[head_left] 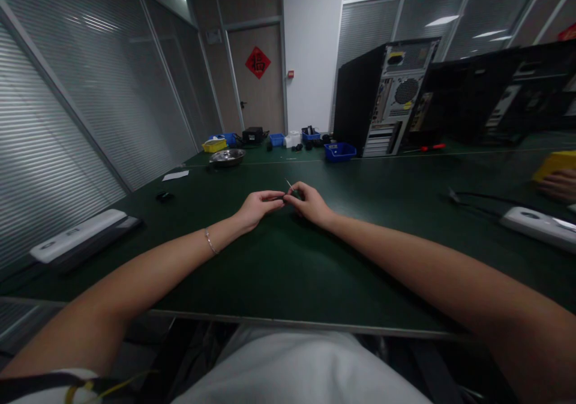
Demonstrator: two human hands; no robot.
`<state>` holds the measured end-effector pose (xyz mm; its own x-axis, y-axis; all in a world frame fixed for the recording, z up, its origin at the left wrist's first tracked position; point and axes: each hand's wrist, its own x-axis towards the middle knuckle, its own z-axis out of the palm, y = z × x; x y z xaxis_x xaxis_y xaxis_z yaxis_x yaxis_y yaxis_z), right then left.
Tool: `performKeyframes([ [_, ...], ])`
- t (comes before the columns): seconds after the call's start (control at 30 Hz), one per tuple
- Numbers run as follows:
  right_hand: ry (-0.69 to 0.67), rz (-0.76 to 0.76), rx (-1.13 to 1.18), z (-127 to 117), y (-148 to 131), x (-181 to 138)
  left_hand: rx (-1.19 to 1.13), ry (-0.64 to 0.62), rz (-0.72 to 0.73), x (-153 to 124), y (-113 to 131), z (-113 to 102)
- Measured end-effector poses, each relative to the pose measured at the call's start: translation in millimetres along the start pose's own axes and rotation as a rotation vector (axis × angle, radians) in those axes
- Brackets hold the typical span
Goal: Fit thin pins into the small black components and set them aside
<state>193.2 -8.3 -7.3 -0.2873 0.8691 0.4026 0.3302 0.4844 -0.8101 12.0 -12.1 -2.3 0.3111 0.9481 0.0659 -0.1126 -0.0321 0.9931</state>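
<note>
Over the middle of the green tabletop, my two hands meet at the fingertips. My left hand [257,208], with a thin bracelet [210,242] at the wrist, pinches a small dark piece [279,197] mostly covered by the fingers. My right hand [311,203] is closed around a slim tool with a thin, light pointed shaft [288,183] that sticks up and to the left. Its handle is hidden in the fingers, so its exact kind cannot be made out. The right fingertips touch or nearly touch the dark piece.
A metal bowl [227,157], yellow bin [215,145] and blue bin [340,152] stand at the back. Computer towers [382,101] rise back right. Power strips lie left [78,236] and right [540,225]. Another person's hand [558,184] is at a yellow object, far right.
</note>
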Motion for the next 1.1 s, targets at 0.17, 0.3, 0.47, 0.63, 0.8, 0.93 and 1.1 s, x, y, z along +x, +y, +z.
performKeyframes([
  [0.17, -0.119, 0.049, 0.132, 0, -5, -2, 0.081, -0.022, 0.017, 2, -4, -5],
  [0.3, -0.126, 0.065, 0.173, 1, -9, -3, 0.071, -0.049, 0.025, 1, -4, -4],
  [0.47, -0.121, 0.071, 0.291, -1, -5, -2, -0.004, -0.014, 0.066, 4, 6, -8],
  [0.63, -0.111, 0.115, 0.327, -8, 0, -4, -0.066, 0.196, 0.186, 19, 23, -51],
  [0.8, -0.128, 0.121, 0.304, -10, -3, -6, -0.153, 0.455, 0.239, 27, 37, -109],
  [0.93, -0.151, 0.118, 0.311, -13, 1, -4, -0.171, 0.546, 0.202, 26, 39, -135],
  [1.1, -0.096, 0.108, 0.261, -17, 10, -2, -0.162, 0.449, 0.124, 26, 34, -117],
])
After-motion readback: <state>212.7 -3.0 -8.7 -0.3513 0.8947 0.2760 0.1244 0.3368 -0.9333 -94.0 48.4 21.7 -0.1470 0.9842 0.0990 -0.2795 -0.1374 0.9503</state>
